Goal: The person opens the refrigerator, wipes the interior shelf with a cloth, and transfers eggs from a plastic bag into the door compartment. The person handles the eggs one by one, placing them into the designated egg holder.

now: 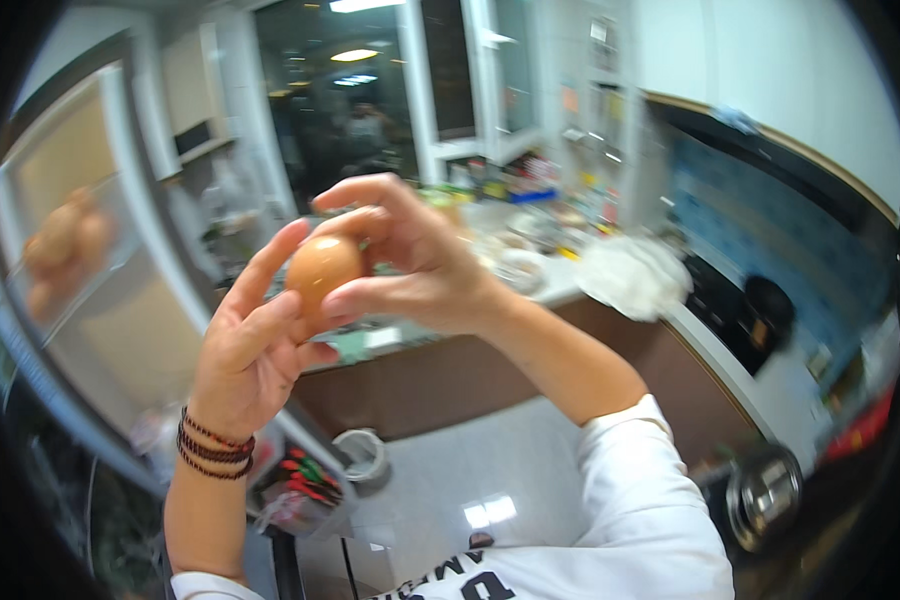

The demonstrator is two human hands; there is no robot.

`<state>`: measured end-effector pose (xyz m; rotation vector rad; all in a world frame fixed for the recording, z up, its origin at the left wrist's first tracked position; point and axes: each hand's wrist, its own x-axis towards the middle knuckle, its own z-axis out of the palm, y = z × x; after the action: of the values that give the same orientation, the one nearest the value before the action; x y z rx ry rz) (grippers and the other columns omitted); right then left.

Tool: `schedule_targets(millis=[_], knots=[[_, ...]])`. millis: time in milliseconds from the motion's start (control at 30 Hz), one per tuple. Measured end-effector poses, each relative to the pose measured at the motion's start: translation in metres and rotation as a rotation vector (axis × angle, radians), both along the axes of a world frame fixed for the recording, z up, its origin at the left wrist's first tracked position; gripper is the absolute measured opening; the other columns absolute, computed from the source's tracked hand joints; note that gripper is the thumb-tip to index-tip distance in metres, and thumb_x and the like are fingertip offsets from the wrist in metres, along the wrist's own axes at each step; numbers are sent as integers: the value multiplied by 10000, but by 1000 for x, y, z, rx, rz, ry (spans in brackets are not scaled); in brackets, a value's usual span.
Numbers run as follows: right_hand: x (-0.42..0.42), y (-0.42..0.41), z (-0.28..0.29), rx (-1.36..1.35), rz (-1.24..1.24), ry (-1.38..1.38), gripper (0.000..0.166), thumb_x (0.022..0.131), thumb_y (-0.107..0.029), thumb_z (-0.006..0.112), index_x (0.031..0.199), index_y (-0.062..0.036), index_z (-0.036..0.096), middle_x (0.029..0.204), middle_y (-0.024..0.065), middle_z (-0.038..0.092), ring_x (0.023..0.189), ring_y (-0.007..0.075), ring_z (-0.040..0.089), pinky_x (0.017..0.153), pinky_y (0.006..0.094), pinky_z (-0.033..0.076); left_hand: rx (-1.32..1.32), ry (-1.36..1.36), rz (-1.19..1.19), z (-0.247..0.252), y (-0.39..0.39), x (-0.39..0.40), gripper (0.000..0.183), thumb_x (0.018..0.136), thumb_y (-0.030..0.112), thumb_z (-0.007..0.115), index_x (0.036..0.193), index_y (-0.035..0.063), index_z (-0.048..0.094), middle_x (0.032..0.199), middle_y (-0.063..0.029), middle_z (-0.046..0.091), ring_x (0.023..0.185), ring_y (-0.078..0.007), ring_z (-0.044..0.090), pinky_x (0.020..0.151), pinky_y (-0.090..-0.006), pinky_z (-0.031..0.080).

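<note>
A brown egg (pixel 322 274) is held up in front of me between both hands. My left hand (pixel 251 334) grips its left side and underside, with thumb and fingers spread around it. From the right, my right hand (pixel 412 262) reaches across, its thumb against the egg's lower right and its bent fingers near the upper right. The shell looks smooth and whole on the side I see. Dark beaded bracelets (pixel 214 446) circle my left wrist. Beyond the hands lies a cluttered countertop (pixel 559 289), blurred.
A white cloth or plastic bundle (pixel 634 274) lies on the counter's right corner, near a black pan (pixel 769 307) by the stove. Below stand a whitish bin (pixel 360 454) and a container of red and green peppers (pixel 307 480). A framed glass door (pixel 112 330) rises at left. A metal pot (pixel 765 487) is at lower right.
</note>
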<state>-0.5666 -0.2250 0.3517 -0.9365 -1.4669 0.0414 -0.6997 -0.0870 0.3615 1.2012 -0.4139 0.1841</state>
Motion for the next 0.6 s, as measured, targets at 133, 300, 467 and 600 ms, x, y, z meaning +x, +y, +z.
schedule_targets(millis=[133,300,467,600], knots=[[-4,-80,-56,-39,-304,119,630,709,-242,777,1193,-75,410,939,89,643,814,108,598,659,233,468,-138,120,-158,-52,-57,38,513,866,92,562,1337,54,363,1172,-146,536,893,-190,627,625,-275,565],[-10,-205,-82,-324,-552,191,737,773,-273,723,1352,-93,305,1095,107,585,961,155,566,848,313,448,-168,246,-330,-99,-148,79,468,832,98,578,1277,56,436,1122,-148,569,893,-213,637,585,-249,539],[38,-377,-102,-221,-1303,138,524,835,-140,627,1297,-75,387,1085,124,591,943,163,587,794,292,484,-299,392,-586,-143,-245,125,468,824,120,588,1265,92,432,1106,-270,543,880,-317,643,596,-295,577],[62,-562,-75,555,-1539,587,246,856,-142,573,1068,-42,498,898,120,615,674,162,612,524,242,485,-318,464,-719,-158,-311,155,465,812,119,596,1252,104,447,1110,-267,544,878,-324,641,579,-284,554]])
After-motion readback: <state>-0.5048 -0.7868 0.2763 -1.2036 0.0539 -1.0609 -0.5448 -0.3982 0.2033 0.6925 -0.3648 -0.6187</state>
